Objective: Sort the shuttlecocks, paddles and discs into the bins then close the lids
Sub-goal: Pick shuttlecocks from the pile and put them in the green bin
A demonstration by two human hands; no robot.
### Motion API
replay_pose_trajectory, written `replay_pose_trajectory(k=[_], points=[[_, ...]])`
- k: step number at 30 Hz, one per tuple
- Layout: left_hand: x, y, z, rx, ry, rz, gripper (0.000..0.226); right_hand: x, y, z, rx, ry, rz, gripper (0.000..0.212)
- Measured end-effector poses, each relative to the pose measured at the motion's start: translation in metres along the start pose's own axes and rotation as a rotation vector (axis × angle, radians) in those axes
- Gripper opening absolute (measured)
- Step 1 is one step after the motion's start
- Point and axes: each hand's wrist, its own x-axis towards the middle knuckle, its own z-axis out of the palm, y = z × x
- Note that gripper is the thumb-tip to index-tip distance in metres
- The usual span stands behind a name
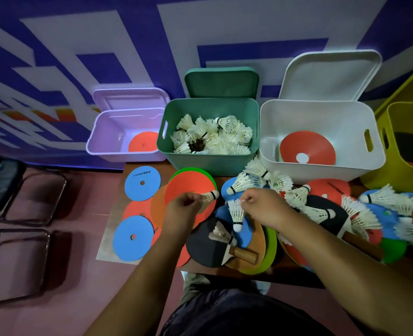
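left of the green bin (207, 163), a lilac bin (118, 155) holds one orange disc (142, 141). in front of the green bin, which is heaped with white shuttlecocks (212, 134), the left hand (184, 206) pinches a shuttlecock (210, 195) by its feathers. the right hand (264, 207) pinches a second shuttlecock (237, 214), cork down. right of the green bin, a white bin (321, 173) holds red discs (307, 146).

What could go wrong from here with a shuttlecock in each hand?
1. The right hand pinches its shuttlecock by the feather tips only, cork hanging down; that grip may slip.
2. The green bin stands close beside the white bin, which holds a red disc; a loose toss could land wrong.
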Motion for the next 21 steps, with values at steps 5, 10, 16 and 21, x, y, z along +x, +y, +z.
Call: replay_pose_trajectory(k=[5, 10, 16, 21], points=[[0.013, 0.031, -0.018, -0.026, 0.034, 0.119, 0.011, 0.005, -0.016, 0.000, 0.092, -0.069, 0.058, 0.011], [0.027, 0.054, -0.036, -0.128, 0.062, 0.187, 0.019, 0.005, -0.036, -0.003, 0.180, 0.013, 0.037, 0.007], [0.054, 0.080, -0.056, -0.178, 0.068, 0.230, 0.020, 0.004, -0.068, -0.035, 0.358, 0.249, -0.062, 0.010], [0.076, 0.094, -0.067, -0.199, 0.059, 0.251, 0.020, 0.026, -0.090, -0.071, 0.318, 0.542, -0.151, 0.012]])
